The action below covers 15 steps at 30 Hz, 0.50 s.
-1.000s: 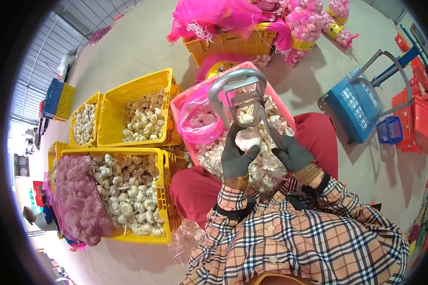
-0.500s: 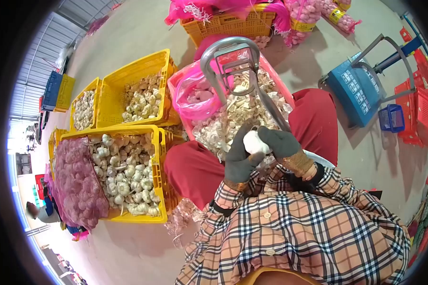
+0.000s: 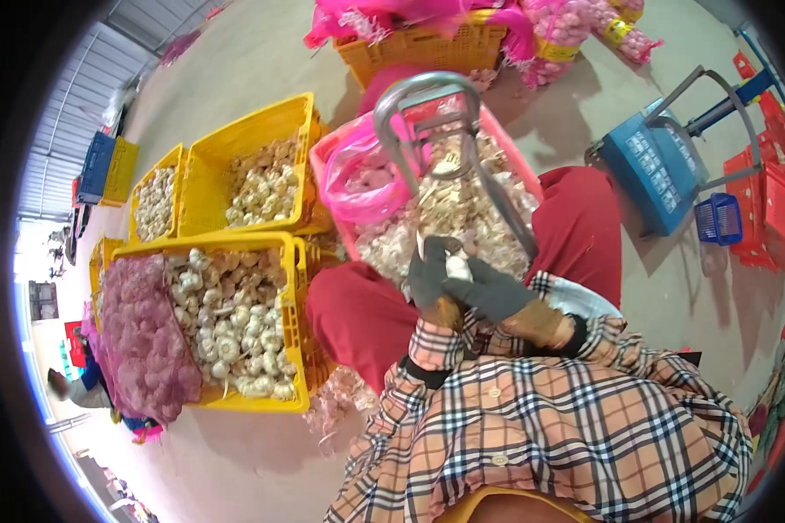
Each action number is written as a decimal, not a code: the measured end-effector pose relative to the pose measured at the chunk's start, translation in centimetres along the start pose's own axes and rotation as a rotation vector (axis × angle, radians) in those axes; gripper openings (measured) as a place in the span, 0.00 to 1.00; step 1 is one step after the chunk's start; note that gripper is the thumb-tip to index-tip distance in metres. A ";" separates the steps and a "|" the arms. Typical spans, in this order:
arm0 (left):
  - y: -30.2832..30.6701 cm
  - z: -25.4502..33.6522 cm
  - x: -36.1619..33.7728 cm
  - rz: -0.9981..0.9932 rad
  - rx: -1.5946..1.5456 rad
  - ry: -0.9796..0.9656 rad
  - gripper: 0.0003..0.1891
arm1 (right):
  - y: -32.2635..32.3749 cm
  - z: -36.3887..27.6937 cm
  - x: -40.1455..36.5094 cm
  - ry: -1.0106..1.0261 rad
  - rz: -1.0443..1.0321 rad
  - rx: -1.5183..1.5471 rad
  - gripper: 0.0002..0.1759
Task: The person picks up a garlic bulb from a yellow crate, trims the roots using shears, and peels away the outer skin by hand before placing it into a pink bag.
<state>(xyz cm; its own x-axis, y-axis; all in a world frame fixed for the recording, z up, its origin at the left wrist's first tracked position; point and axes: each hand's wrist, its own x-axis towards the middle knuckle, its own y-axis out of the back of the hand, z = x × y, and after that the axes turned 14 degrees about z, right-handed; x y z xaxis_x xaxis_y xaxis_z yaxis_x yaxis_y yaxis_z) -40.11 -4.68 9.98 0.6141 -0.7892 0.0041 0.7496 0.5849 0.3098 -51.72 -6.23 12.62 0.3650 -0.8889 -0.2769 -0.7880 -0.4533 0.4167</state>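
Garlic bulbs (image 3: 227, 344) in crates (image 3: 253, 132) left of tub (image 3: 508, 146)

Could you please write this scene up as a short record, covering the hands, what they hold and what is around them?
left hand: gloved, holding a garlic bulb
right hand: gloved, against the same bulb
beyond hands: pink tub with papery skins
at tub: metal frame; pink bag
person's left: yellow crate of garlic, mesh bag over one side
person's right: blue basket on floor
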 end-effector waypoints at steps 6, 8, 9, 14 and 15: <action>-1.4 -2.9 0.4 0.088 -0.933 0.491 0.12 | -1.3 0.6 0.9 -0.203 0.001 0.256 0.33; -1.6 -3.6 1.0 0.070 -1.070 0.587 0.11 | -1.2 0.9 1.5 -0.177 -0.045 0.247 0.32; -1.6 -4.1 1.1 0.072 -1.195 0.686 0.11 | -1.2 1.1 1.5 -0.177 -0.047 0.243 0.32; -1.3 -3.0 1.8 0.257 -0.575 0.514 0.11 | -0.8 -1.3 0.8 -0.118 0.080 0.208 0.26; -1.0 -2.4 1.9 0.214 -0.624 0.526 0.11 | -0.6 0.0 1.2 0.016 0.047 0.159 0.25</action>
<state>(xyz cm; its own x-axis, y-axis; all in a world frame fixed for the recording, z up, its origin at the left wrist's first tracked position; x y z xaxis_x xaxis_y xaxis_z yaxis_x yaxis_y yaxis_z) -39.09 -6.27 7.42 0.6774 -0.5503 -0.4882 0.5081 0.8299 -0.2304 -50.77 -7.01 12.00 0.3327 -0.9103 -0.2462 -0.8723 -0.3963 0.2865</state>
